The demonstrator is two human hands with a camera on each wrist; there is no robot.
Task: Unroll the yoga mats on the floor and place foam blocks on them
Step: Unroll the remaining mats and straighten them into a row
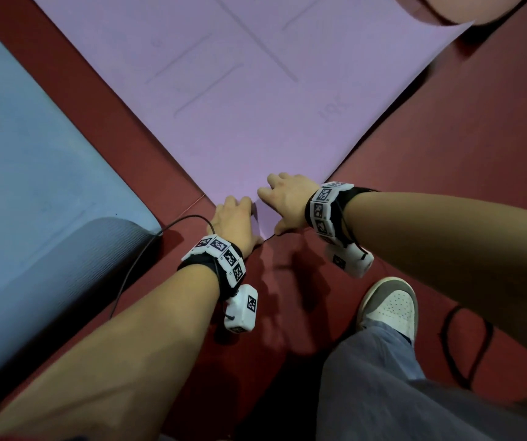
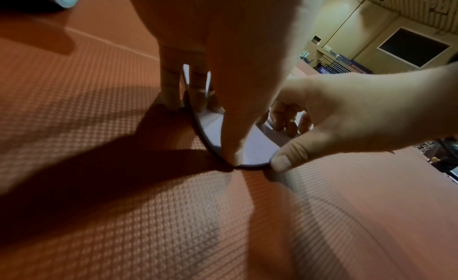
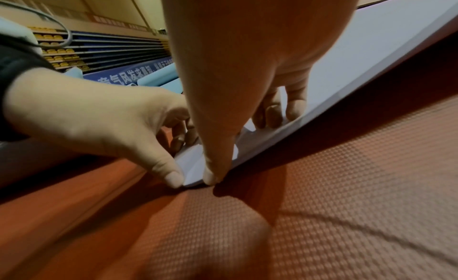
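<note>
Mat status: the purple yoga mat (image 1: 249,100) lies unrolled on the red textured floor (image 1: 465,128), set diagonally, with its near corner (image 1: 263,218) between the person's two hands. A blue yoga mat (image 1: 33,160) lies just beside it on the person's left, its near end curled up slightly. No foam blocks show in any view.

Handling properties, as judged from the pictures: the purple mat appears thin, soft and light. Its near corner bends up off the floor in the wrist views, and its far corner lifts in a curl at the top of the head view, so the material probably keeps some roll memory. The edge bends freely, so taking hold at a corner or along the edge looks practical. Flat pressure over the curled area is likely to settle it better than pulling.

Grip state: the left hand (image 1: 235,222) has its fingers spread downward. The left thumb tip (image 2: 234,157) presses on the corner's edge, and the other fingers stand on the floor and mat behind it. The right hand (image 1: 287,202) is likewise spread, with its fingers (image 3: 280,110) resting on the mat surface and its thumb (image 3: 210,176) pressing on the corner tip. Neither hand closes round the mat; both press with extended digits.

Other items: a black cable (image 1: 135,265) runs across the floor near the blue mat. One white sneaker (image 1: 389,307) stands on the floor behind the right wrist.
</note>
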